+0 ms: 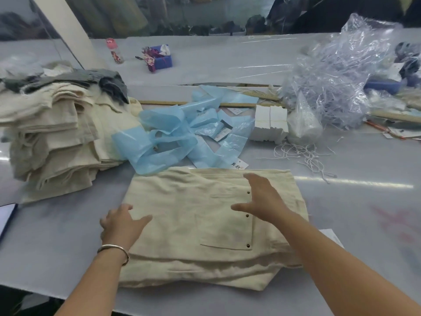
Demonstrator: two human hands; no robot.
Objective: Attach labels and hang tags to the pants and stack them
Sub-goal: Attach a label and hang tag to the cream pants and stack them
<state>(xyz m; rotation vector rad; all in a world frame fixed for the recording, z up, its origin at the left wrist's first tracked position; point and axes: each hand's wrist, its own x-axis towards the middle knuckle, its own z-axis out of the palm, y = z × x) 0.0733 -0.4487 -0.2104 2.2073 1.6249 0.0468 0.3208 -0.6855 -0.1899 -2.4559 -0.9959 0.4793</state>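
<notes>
Now: folded pants lie on the table, directly before the person.
Left hand: fingers loosely spread, holding nothing, at the pants' left edge.
Right hand: splayed, empty, over the pocket side; contact unclear.
Stack: beige pants piled far left, well apart.
Axis: pants' long side runs left to right.
Tag: at the pants' far edge.
Judgement: stack lies left; the left hand is nearer it.
</notes>
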